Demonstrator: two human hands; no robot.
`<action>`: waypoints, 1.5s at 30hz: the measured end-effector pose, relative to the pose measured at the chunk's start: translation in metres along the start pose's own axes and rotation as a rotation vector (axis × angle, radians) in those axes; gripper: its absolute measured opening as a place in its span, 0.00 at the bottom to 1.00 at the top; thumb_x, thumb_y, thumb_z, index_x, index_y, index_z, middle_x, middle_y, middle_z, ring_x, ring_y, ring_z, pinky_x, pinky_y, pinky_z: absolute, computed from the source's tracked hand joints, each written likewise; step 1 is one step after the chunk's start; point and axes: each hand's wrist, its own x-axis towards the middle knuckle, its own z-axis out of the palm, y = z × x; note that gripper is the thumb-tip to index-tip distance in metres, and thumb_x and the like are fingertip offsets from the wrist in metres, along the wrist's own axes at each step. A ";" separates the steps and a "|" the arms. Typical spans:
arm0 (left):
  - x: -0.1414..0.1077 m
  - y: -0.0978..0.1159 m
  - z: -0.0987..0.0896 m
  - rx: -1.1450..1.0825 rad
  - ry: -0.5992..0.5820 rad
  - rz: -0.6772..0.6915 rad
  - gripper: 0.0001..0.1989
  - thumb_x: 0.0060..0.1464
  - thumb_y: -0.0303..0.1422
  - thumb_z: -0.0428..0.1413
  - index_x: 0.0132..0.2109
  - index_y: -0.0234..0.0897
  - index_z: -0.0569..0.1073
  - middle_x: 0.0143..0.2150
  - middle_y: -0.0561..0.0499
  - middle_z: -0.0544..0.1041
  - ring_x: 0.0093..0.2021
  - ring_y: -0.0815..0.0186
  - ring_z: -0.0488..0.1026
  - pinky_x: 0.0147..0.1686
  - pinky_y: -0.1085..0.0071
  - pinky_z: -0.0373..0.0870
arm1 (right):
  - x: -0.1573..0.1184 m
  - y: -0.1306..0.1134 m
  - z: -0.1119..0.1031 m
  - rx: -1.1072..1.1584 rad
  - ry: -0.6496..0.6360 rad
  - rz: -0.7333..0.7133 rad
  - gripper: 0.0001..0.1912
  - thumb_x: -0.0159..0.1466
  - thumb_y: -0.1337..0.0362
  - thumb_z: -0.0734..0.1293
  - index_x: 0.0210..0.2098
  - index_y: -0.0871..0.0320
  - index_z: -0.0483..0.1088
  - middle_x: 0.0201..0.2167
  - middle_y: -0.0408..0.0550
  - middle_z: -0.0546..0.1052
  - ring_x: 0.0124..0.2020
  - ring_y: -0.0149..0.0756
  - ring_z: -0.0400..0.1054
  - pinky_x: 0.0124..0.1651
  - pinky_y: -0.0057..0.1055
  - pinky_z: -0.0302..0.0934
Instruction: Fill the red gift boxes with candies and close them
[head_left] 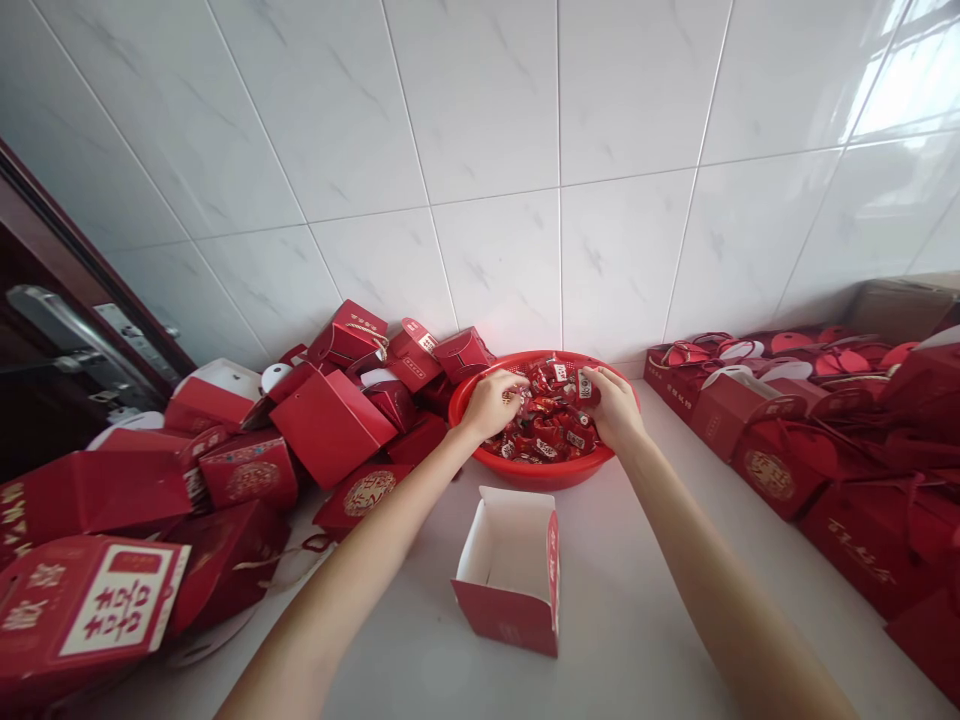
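Observation:
Red-wrapped candies (551, 430) fill a round red plastic basket (551, 478) by the tiled wall. Over the basket's left side is my left hand (493, 402), its fingers bent together at the candies; what they hold, if anything, is hidden. At the right side my right hand (611, 402) pinches a red-wrapped candy (584, 384) between thumb and fingers. Nearer to me, between my forearms, an open red box (510, 615) stands upright on the white surface, its white inside bare and one flap raised on the right.
A loose pile of red boxes (330, 425) lies at the left, beside a dark door with a metal handle (60, 320). Rows of red boxes with cord handles (772, 470) line the right side. A brown carton (900, 305) sits at the far right.

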 end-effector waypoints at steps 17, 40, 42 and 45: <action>0.005 -0.001 0.006 -0.027 -0.112 -0.045 0.15 0.60 0.31 0.55 0.52 0.37 0.79 0.52 0.43 0.81 0.52 0.57 0.78 0.53 0.65 0.72 | -0.003 -0.002 -0.001 0.012 -0.069 -0.022 0.19 0.43 0.54 0.79 0.23 0.54 0.67 0.23 0.39 0.73 0.24 0.32 0.65 0.23 0.28 0.58; 0.058 0.004 0.013 -0.500 -0.091 -0.228 0.17 0.64 0.36 0.49 0.48 0.32 0.80 0.46 0.42 0.83 0.39 0.63 0.81 0.42 0.66 0.76 | 0.003 -0.002 -0.004 0.139 -0.117 -0.002 0.17 0.44 0.58 0.80 0.22 0.55 0.68 0.23 0.41 0.75 0.26 0.34 0.69 0.29 0.31 0.66; 0.063 -0.006 0.018 -0.421 -0.108 -0.239 0.15 0.61 0.31 0.51 0.47 0.30 0.79 0.43 0.40 0.83 0.38 0.61 0.81 0.40 0.66 0.76 | 0.006 -0.001 -0.005 0.167 -0.094 0.020 0.16 0.45 0.59 0.79 0.22 0.56 0.69 0.24 0.41 0.75 0.27 0.35 0.69 0.30 0.32 0.67; 0.069 -0.017 0.025 -0.279 -0.140 -0.208 0.17 0.53 0.23 0.53 0.49 0.32 0.79 0.47 0.41 0.82 0.45 0.59 0.79 0.47 0.64 0.74 | 0.010 0.000 -0.006 0.217 -0.052 0.062 0.12 0.46 0.62 0.78 0.24 0.56 0.71 0.27 0.42 0.78 0.30 0.36 0.72 0.33 0.32 0.70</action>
